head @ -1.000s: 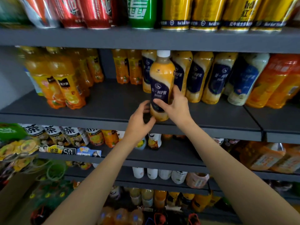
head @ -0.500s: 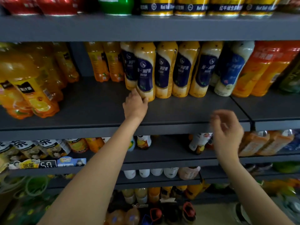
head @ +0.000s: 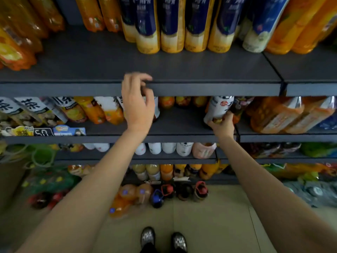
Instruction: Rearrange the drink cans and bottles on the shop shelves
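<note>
My right hand [head: 221, 125] grips the bottom of a white-labelled bottle [head: 218, 108] that stands tilted on the second grey shelf [head: 182, 137]. My left hand [head: 138, 105] hovers in front of the upper shelf edge [head: 200, 88], fingers loosely curled and holding nothing. A row of yellow bottles with dark blue labels [head: 171, 28] stands at the back of the upper shelf. Orange juice bottles [head: 18, 39] fill its left side.
More orange bottles [head: 300, 24] stand at the upper right. Tea bottles [head: 32, 110] and orange packs [head: 284, 115] sit on the second shelf, white bottles [head: 167, 147] below. Several bottles [head: 158, 194] stand on the floor near my shoes [head: 164, 238].
My left hand came off the blue-labelled bottle and dropped to the shelf edge. My right hand reached down to the second shelf and took hold of the white bottle. The view tilted down.
</note>
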